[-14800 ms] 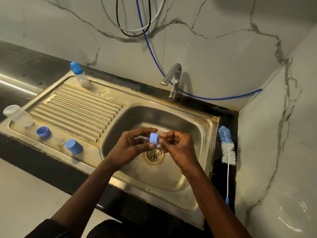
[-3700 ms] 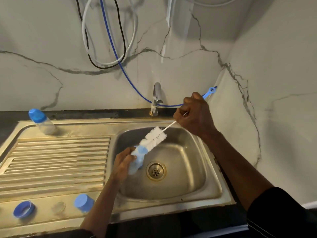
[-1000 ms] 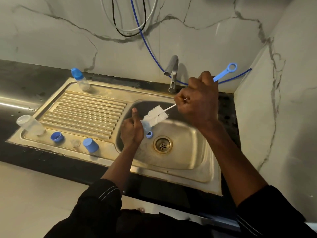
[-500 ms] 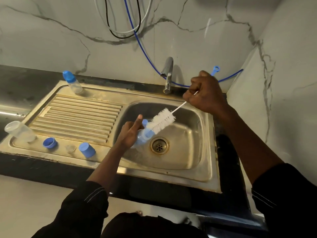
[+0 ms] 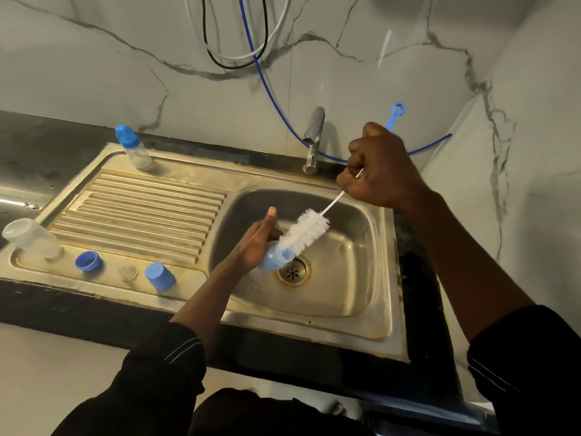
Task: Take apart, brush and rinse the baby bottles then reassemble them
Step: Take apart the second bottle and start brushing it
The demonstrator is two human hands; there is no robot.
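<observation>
Bottle brush going into an open baby bottle over the sink basin.

The left hand [image 5: 253,243] grips the bottle [image 5: 273,262], tilted just above the drain [image 5: 293,271], thumb raised. The right hand [image 5: 379,171] is fisted round the handle of the bottle brush [image 5: 307,232], whose bristle tip sits in the bottle's mouth. On the drainboard [image 5: 141,209] of the sink [image 5: 314,328]: a capped bottle [image 5: 132,146] at the back, an open bottle body [image 5: 31,239], a blue collar ring [image 5: 88,261], a clear teat [image 5: 128,272] and a blue cap [image 5: 159,276] along the front.
</observation>
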